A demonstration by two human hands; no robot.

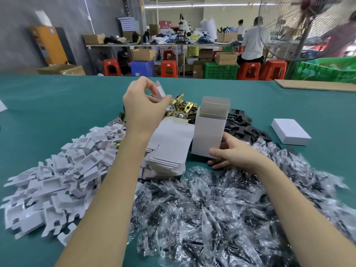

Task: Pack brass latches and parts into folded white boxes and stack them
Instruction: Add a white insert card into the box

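Head camera looks down on a green table [57, 105] covered with parts. The right hand [234, 153] grips the lower part of an upright white box [210, 130], thumb on its front face and fingers curled behind it; the box stands on the table with its top flaps open. The left hand [143, 105] is raised above the pile of brass latches [181, 108] and pinches a small white piece [160, 91] between thumb and fingers — what exactly it is, I cannot tell. The two hands are well apart.

Between the forearms lies a stack of flat unfolded box blanks [169, 149], just left of the upright box. To the left is a heap of white plastic inserts [57, 170]. Near the bottom is a big heap of small clear bags [212, 209] with dark parts inside, and behind the box lie black flat plates [238, 122]. One closed white box [290, 132] rests alone at the right.

No writing or label can be read on the boxes or parts — their faces are plain white.
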